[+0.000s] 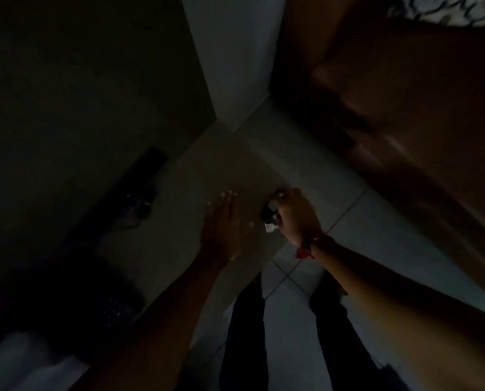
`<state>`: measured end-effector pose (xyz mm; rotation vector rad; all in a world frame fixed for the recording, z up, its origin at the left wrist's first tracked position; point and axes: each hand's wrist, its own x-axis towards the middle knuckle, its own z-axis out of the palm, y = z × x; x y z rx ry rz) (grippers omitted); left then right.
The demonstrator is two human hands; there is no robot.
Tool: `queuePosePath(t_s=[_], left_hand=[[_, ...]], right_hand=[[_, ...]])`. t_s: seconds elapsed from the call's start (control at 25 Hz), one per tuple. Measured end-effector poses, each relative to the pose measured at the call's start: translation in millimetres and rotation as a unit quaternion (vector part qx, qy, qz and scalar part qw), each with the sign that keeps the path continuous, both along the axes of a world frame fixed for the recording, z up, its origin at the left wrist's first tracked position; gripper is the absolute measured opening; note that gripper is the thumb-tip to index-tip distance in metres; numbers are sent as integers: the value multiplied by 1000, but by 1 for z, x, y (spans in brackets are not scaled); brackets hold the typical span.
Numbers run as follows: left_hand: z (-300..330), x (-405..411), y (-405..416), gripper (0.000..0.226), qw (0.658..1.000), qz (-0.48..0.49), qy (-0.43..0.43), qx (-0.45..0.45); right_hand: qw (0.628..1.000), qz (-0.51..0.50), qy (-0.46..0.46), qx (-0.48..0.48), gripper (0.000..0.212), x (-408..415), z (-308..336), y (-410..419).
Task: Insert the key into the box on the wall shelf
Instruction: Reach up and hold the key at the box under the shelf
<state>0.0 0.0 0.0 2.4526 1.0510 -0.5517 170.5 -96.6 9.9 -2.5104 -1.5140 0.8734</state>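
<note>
The scene is very dark. A pale, flat-topped box stands in the middle of the head view. My left hand lies flat on its top with the fingers stretched out, gripping nothing. My right hand is at the box's right edge, fingers closed on a small dark key with a white tag hanging from it. The key's tip sits against the side of the box; whether it is inside a lock is hidden by the dark and by my fingers.
A long dark object and some cables lie left of the box. A brown wooden surface fills the right. Below are a tiled floor and my legs in dark trousers. A white wall corner rises behind.
</note>
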Motion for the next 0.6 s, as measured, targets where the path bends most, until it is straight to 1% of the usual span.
queuePosePath(t_s=[0.08,0.16,0.2,0.28,0.36,0.48,0.6], left_hand=[[-13,-4,-5,81,1000,-13,7,15],[-22,-13,-9,79,1000,-17,0,25],[-24,-14,-9,78,1000,-13,-5,25],[-27,-16,-9,78,1000,-7,-16,25],[-32,-17,-7,79,999,-4,-18,34],[-35,-15,-9,81,999,6,-22,28],[-35,-11,-8,80,1000,11,-17,22]], right_hand=[[994,98,-51,24,30,-5,-16,4],[980,173,-81,50,28,-9,-27,9],[976,192,-87,51,28,-11,-31,12],[971,214,-96,51,29,-14,-38,15],[969,223,-100,32,27,-12,-42,18],[969,231,-88,3,40,-8,-46,24],[971,223,-72,-36,36,-2,-49,26]])
